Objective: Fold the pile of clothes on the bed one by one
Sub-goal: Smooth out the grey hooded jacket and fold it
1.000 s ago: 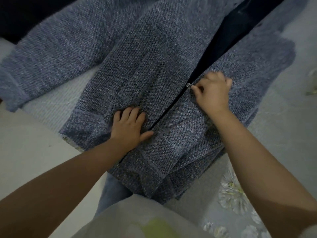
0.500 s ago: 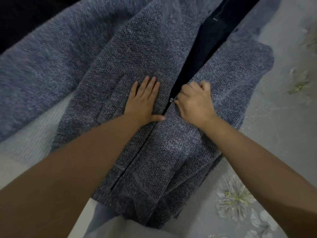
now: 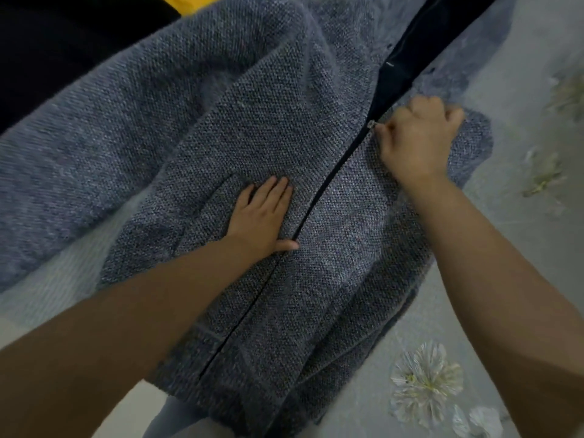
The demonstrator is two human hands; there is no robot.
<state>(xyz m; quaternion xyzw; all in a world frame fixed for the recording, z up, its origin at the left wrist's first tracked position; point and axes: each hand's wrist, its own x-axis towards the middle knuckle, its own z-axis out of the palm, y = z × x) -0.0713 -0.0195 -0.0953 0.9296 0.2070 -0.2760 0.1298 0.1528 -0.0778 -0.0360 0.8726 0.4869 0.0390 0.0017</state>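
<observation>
Flower-printed bed (image 3: 493,248) carries a grey knit jacket (image 3: 252,128). Left hand (image 3: 264,216) presses flat, fingers straight; right hand (image 3: 417,143) pinches the zip pull (image 3: 372,124).

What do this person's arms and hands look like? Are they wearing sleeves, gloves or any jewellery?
Both forearms are bare as far as the picture shows: no sleeves reach into view. The left hand and the right hand wear no gloves, and no rings, watch or bracelets show on the fingers or wrists. Fingernails on the left hand look short and unpainted, though the picture is a little blurred.
</observation>
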